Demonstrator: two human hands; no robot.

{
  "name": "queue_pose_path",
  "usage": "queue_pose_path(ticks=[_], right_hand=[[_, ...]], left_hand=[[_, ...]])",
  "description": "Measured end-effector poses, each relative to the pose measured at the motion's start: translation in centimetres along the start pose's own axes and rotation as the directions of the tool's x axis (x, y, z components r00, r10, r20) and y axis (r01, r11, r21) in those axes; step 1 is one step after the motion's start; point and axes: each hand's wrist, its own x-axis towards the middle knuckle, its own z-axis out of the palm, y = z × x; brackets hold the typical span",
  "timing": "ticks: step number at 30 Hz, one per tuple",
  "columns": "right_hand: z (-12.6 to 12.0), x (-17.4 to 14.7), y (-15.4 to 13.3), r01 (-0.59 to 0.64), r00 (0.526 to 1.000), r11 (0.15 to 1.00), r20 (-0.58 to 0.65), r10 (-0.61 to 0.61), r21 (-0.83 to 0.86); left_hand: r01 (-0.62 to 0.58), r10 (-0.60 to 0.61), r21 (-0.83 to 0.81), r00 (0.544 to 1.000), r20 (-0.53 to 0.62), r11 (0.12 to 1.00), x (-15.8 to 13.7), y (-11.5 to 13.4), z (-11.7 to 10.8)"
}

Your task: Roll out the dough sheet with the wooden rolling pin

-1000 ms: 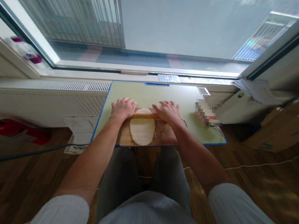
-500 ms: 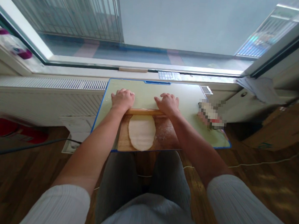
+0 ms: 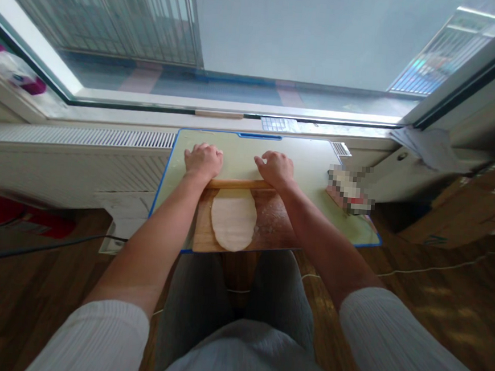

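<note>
A wooden rolling pin [image 3: 241,184] lies across the far end of a flat, pale oval of dough [image 3: 233,221]. The dough rests on a brown wooden board [image 3: 273,219] with flour scattered on its right part. My left hand [image 3: 204,160] bears down on the pin's left end with its fingers curled over toward the window. At the right end, my right hand [image 3: 277,168] presses the pin the same way, thumb held apart. Both palms and the pin's ends are hidden under the hands.
The board sits on a pale green, blue-edged table [image 3: 314,156] above my knees. A blurred-out package [image 3: 350,192] lies at its right. A radiator [image 3: 61,159] and window are beyond. A red fire extinguisher [image 3: 22,216] is at left, a cardboard box [image 3: 464,211] at right.
Both hands and the rolling pin have moved slightly away from me, toward the far edge of the dough. The dough and board look otherwise the same.
</note>
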Motion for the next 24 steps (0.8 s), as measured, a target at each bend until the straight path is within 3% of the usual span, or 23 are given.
queue_pose_path(ticks=[9, 17, 24], right_hand=[[-1.2, -5.5, -0.2, 0.104, 0.995, 0.993, -0.006, -0.104, 0.057], [-1.0, -11.5, 0.6, 0.2, 0.976, 0.98, -0.092, -0.199, 0.009], [-0.7, -14.0, 2.0, 0.274, 0.959, 0.961, -0.082, -0.27, 0.045]], left_hand=[[-0.114, 0.11, -0.023, 0.986, -0.124, 0.993, -4.7, -0.4, 0.2], [-0.168, 0.152, -0.068, 0.969, -0.195, 0.983, -9.9, -1.4, 0.1], [-0.171, 0.148, -0.096, 0.966, -0.211, 0.981, -14.2, -3.4, 0.9]])
